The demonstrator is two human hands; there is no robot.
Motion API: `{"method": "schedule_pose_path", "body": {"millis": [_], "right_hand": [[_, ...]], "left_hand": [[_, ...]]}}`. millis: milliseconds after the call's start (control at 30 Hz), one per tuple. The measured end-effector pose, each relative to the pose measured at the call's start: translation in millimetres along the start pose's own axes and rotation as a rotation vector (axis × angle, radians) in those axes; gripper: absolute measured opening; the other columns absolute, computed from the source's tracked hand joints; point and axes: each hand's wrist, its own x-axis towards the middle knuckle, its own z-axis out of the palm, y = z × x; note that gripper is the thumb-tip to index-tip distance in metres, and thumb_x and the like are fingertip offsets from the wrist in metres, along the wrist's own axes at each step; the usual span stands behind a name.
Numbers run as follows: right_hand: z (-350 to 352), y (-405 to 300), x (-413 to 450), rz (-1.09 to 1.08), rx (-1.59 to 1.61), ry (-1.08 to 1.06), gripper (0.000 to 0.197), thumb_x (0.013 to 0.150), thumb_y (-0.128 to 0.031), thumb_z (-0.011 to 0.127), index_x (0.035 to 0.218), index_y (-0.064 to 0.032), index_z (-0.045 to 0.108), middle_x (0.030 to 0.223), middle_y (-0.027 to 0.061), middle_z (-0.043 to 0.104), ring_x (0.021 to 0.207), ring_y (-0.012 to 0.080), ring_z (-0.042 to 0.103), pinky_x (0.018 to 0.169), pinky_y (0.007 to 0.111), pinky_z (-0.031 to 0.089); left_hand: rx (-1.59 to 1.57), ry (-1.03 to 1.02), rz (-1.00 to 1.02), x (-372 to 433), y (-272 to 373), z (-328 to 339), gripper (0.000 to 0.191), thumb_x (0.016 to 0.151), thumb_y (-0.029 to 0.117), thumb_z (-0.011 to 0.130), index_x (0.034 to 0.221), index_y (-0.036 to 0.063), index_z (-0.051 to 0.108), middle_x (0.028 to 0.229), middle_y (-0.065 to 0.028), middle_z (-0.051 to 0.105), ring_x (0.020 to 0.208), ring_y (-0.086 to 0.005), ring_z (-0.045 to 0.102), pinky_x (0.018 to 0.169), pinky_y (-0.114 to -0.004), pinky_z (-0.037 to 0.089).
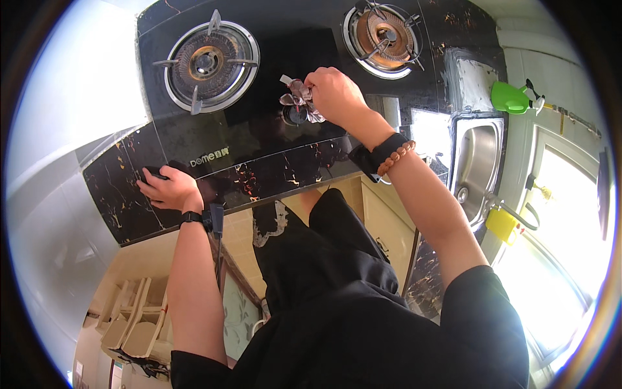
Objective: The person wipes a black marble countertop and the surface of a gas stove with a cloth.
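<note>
My right hand [335, 95] holds a crumpled patterned cloth [300, 93] over the black glass gas hob [262, 131]. Part of the cloth lies against a round dark control knob [295, 114] between the two burners. My left hand [170, 187] rests near the front left of the hob, its fingers around a small dark object [158, 173], perhaps the other knob; the fingers partly hide it. The left burner [206, 63] lies beyond my left hand, and the right burner [386, 36] is beyond my right hand.
A steel sink [478, 160] with a tap [510, 209] is at the right. Near it are a green spray bottle [510, 97] and a yellow container [503, 225]. The dark stone counter edge [286, 177] runs in front of my body. Beige racks [138, 316] stand at lower left.
</note>
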Motion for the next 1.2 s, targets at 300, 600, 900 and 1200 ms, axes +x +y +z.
{"method": "schedule_pose_path", "body": {"millis": [300,600,900,1200], "right_hand": [[-3.6,-3.9,-14.3,-0.107,-0.247,-0.055,0.013,0.093,-0.017,0.068,0.095,-0.0139,0.08,0.1,0.006,0.078,0.105,0.0281,0.072,0.101,0.042,0.054],[-11.6,-5.8,-31.6,-0.118,-0.239,-0.064,0.018,0.093,-0.019,0.072,0.105,-0.0148,0.084,0.119,0.0063,0.076,0.135,0.0304,0.061,0.117,0.047,0.047],[-17.4,-15.6,-47.2,-0.107,-0.306,-0.146,0.027,0.093,-0.022,0.078,0.118,-0.0149,0.085,0.16,0.0096,0.059,0.161,0.0349,0.042,0.133,0.055,0.033],[-18.6,3.1,-50.8,-0.189,-0.317,-0.013,0.062,0.098,-0.048,0.078,0.147,-0.0131,0.066,0.166,0.0128,0.054,0.162,0.037,0.04,0.131,0.061,0.032]], "left_hand": [[0.019,0.003,-0.002,1.4,-2.4,1.2,0.061,0.109,0.041,0.044,0.161,0.015,0.059,0.177,-0.0191,0.042,0.166,-0.0346,0.037,0.133,-0.065,0.024],[0.026,0.011,-0.018,0.9,0.4,2.4,0.061,0.108,0.042,0.045,0.161,0.0151,0.059,0.178,-0.0191,0.042,0.165,-0.0349,0.038,0.133,-0.064,0.024],[0.052,0.0,-0.016,1.4,-2.4,4.2,0.062,0.107,0.042,0.047,0.163,0.0164,0.056,0.178,-0.0192,0.041,0.166,-0.0341,0.036,0.132,-0.065,0.023],[-0.001,-0.014,-0.02,-0.6,4.5,-1.9,0.064,0.106,0.043,0.048,0.162,0.0148,0.058,0.177,-0.0192,0.041,0.167,-0.0323,0.035,0.133,-0.062,0.023]]}}
